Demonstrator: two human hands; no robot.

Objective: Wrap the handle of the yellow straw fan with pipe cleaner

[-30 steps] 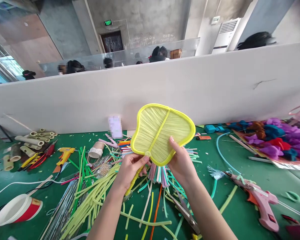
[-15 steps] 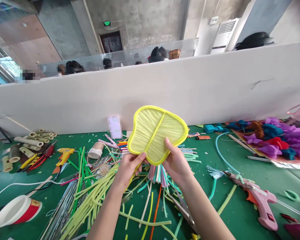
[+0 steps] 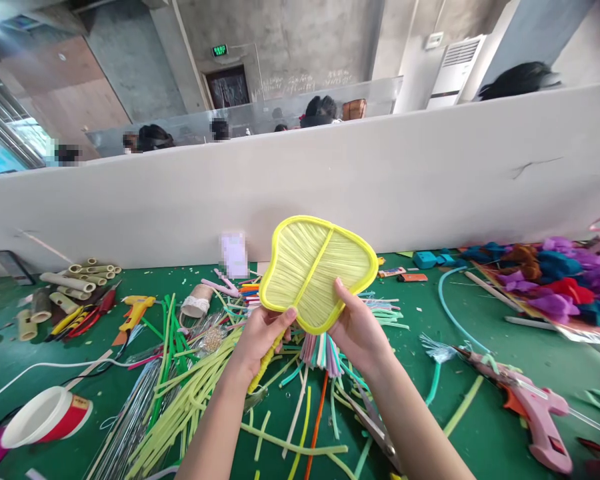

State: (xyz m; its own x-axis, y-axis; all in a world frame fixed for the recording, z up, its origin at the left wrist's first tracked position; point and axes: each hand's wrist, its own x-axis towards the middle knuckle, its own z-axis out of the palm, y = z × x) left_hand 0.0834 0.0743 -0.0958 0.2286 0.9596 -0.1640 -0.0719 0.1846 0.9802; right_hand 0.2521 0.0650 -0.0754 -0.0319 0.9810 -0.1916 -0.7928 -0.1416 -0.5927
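A yellow hand fan (image 3: 305, 267), with a bright rim, a central rib and pale strands across its face, is held up over the table. My left hand (image 3: 265, 340) grips it low on the left, thumb at the foot of the rib, where a fuzzy yellow handle runs down below the palm. My right hand (image 3: 357, 327) pinches the lower right rim, its thumb on the front face and its other fingers hidden behind. Beneath the fan lies a bundle of pastel pipe cleaners (image 3: 321, 353). Scissors (image 3: 370, 420) rest beside my right forearm.
Light green pipe cleaners (image 3: 180, 407) spread across the green table (image 3: 410, 360) at left, near a yellow glue gun (image 3: 136, 312) and a paper cup (image 3: 47, 417). To the right lie a pink glue gun (image 3: 543, 413) and purple pieces (image 3: 553, 303). A white partition (image 3: 180, 200) stands behind.
The whole view has shifted slightly, so things sit a little further right. Both hands keep their hold on the fan, and more of its yellow handle shows below my left hand.
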